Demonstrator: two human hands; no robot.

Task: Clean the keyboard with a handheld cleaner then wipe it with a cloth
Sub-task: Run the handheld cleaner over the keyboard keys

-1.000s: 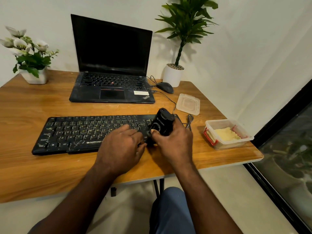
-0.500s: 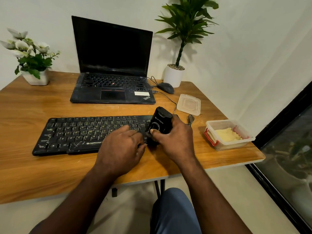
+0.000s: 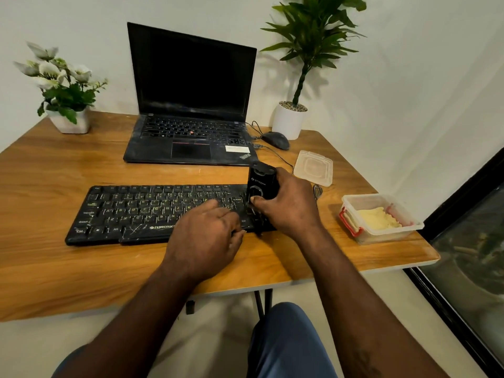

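**A:** Where's the handheld cleaner (image 3: 262, 184)?

**B:** Upright in the right grip (image 3: 289, 211), fingers wrapped round it, thumb by its round button. The nozzle is down on the right end of the Zebronics keyboard (image 3: 152, 211).

**A:** And the left grip (image 3: 207, 238)?

**B:** Just left of it, palm down and relaxed on the keys, grasping nothing.

**A:** Risks?

**B:** The nozzle sits near the keyboard's front edge. A hard stroke could slip off it, or slide the keyboard across the surface (image 3: 54, 268) if the left grip lifts. Right of the right grip, what looks like the yellow cloth (image 3: 377, 218) waits in an open tub (image 3: 351, 199).

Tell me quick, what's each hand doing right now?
Left hand: open, resting on the keyboard.
Right hand: holding the handheld cleaner.
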